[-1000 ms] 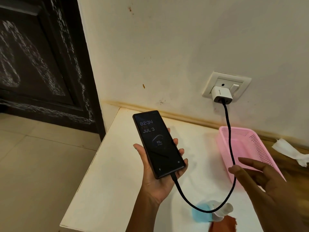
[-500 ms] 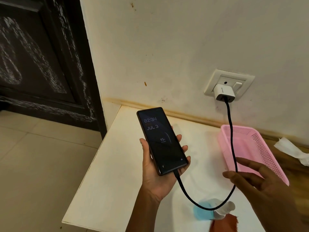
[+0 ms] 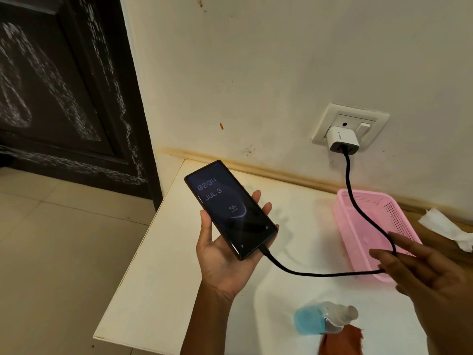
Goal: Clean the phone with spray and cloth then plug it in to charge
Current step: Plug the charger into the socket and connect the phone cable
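One phone (image 3: 231, 210), a black slab with a dark glossy screen, lit and showing 02:34, JUL 3 and 93% inside a ring graphic; the screen faces up and the top end is angled away toward the wall. It lies in the left hand (image 3: 225, 254), held above the white table (image 3: 158, 278) near its left edge: palm up under the phone, thumb along the left side, fingertips curling up over the right edge, so the hand grips it. Black braided cable (image 3: 320, 274) is plugged into the phone's bottom end, sags low over the table, loops up past the right hand and rises to a white charger (image 3: 343, 140) seated in the wall socket (image 3: 350, 129). Right hand (image 3: 422, 275) is open, fingers straight and spread, with the cable loop running across the fingertips; cannot tell whether it actually touches. Pink perforated basket (image 3: 399, 213) sits on the table behind the cable, near the wall. Spray bottle (image 3: 322, 320) with blue liquid lies on its side at the table's near edge, with a brown cloth (image 3: 343, 340) touching its nozzle end. White crumpled tissue (image 3: 445, 226) lies at far right, beyond the basket. Dark door (image 3: 64, 85) with whitish smears stands to the left of the wall.
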